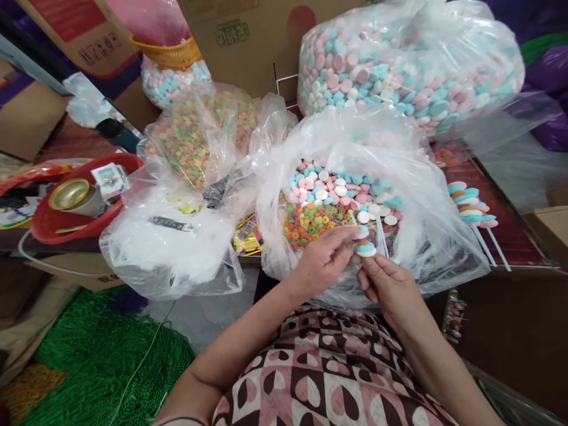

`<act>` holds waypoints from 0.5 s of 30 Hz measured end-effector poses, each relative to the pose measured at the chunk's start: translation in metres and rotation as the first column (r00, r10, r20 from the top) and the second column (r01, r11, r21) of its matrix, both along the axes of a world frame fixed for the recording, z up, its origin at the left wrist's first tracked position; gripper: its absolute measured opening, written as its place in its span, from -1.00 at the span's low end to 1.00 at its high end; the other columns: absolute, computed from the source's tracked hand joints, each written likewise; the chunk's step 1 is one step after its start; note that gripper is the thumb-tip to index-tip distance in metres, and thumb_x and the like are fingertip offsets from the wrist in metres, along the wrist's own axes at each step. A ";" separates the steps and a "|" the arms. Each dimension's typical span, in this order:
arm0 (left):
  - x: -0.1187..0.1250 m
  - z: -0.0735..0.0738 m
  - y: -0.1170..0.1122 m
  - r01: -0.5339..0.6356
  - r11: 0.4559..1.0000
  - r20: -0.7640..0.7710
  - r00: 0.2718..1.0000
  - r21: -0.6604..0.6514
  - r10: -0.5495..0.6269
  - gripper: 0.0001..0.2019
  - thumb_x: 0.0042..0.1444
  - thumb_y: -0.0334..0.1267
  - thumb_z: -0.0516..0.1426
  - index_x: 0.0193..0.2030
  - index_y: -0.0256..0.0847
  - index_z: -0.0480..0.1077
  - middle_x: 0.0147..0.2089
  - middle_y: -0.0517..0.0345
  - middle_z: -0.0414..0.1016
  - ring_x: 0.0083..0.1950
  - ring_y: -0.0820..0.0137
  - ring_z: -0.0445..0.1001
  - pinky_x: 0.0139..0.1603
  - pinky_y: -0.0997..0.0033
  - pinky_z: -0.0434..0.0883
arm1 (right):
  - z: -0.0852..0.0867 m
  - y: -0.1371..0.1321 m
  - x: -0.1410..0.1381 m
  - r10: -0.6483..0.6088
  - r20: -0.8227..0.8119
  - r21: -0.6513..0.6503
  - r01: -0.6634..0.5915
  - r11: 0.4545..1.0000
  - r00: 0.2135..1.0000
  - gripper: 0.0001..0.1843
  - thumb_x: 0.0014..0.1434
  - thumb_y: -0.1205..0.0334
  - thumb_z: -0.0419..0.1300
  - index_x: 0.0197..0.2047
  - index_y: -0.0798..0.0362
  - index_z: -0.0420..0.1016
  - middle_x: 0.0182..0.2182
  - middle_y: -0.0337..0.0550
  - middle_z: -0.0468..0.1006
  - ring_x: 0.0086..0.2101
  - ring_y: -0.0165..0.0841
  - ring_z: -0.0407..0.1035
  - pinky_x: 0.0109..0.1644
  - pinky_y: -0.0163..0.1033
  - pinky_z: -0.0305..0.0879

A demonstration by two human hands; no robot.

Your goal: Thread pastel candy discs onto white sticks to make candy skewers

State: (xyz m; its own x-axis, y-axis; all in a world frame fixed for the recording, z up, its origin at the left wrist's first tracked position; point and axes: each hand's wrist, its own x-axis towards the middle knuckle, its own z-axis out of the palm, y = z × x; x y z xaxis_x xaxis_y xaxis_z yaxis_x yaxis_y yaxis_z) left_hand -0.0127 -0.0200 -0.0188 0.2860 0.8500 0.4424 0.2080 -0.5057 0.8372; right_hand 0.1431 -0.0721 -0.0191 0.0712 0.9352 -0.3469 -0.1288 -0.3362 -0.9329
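Observation:
In front of my body, both hands meet over an open plastic bag [444, 225] of loose candy. My right hand [386, 278] is closed on a small marshmallow skewer [365, 249], with blue-and-white marshmallows and an orange piece between them; its stick is mostly hidden by the fingers. At the top of the skewer, the fingers of my left hand [326, 254] pinch a pink, white and blue marshmallow [361, 233]. Under the hands lie pink, blue and white marshmallows [322, 184] and colourful gummy rings [306, 225]. White sticks [381, 234] stand just beyond the skewer.
Several filled skewers [473, 207] lie at the table's right edge. Behind is a big bag of marshmallows [412, 71]; a bag of gummy rings [204, 130] sits left of it. A white bag [173, 242] and red basin [84, 201] are at left. Green strands [106, 367] cover the floor.

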 end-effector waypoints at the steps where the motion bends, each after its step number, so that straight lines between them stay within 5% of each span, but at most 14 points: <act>1: -0.004 0.004 0.009 -0.037 0.999 -0.049 0.998 0.024 0.038 -0.72 0.35 -0.32 0.02 0.11 -0.18 0.46 0.06 0.00 0.60 0.11 0.33 0.55 0.15 0.32 0.46 | -0.001 0.001 0.001 -0.044 -0.043 -0.002 0.044 0.999 0.998 -0.53 0.06 -0.21 0.38 -0.34 0.08 0.53 -0.66 -0.35 0.34 -0.72 -0.57 0.03 -0.62 -0.35 -0.18; 3: -0.011 0.012 0.033 -0.176 0.981 -0.222 0.957 0.079 0.189 -0.72 0.35 -0.35 0.00 0.05 -0.20 0.49 0.01 0.01 0.60 0.06 0.32 0.55 0.12 0.31 0.45 | 0.001 0.002 0.001 -0.119 -0.107 -0.004 0.120 0.993 0.987 -0.51 0.00 -0.19 0.44 -0.29 0.10 0.58 -0.65 -0.36 0.34 -0.71 -0.59 0.03 -0.61 -0.37 -0.17; 5: -0.014 0.017 0.060 -0.261 0.952 -0.460 0.833 0.160 0.306 -0.74 0.32 -0.38 0.04 0.02 -0.24 0.51 0.01 -0.05 0.57 0.08 0.24 0.51 0.15 0.24 0.40 | 0.005 0.002 0.000 -0.155 -0.148 -0.010 0.155 0.988 0.977 -0.50 -0.03 -0.17 0.47 -0.27 0.11 0.60 -0.66 -0.36 0.34 -0.71 -0.60 0.02 -0.61 -0.38 -0.18; 10: -0.004 0.012 0.100 -0.179 0.951 -0.844 0.440 0.253 0.307 -0.76 0.26 -0.26 0.15 0.00 -0.28 0.52 0.06 -0.17 0.49 0.10 0.04 0.44 0.08 0.09 0.35 | 0.010 0.000 0.004 -0.193 -0.177 0.007 0.197 0.980 0.965 -0.53 -0.04 -0.13 0.49 -0.32 0.12 0.60 -0.67 -0.36 0.33 -0.70 -0.62 0.00 -0.61 -0.39 -0.20; 15: -0.007 0.012 0.094 -0.155 0.956 -0.875 0.388 0.248 0.290 -0.76 0.26 -0.36 0.08 -0.02 -0.22 0.52 0.06 -0.13 0.48 0.09 0.07 0.41 0.03 0.09 0.30 | 0.007 -0.002 0.015 -0.241 -0.176 0.016 0.248 0.969 0.954 -0.55 -0.04 -0.10 0.50 -0.31 0.12 0.60 -0.67 -0.36 0.32 -0.69 -0.62 0.01 -0.61 -0.40 -0.21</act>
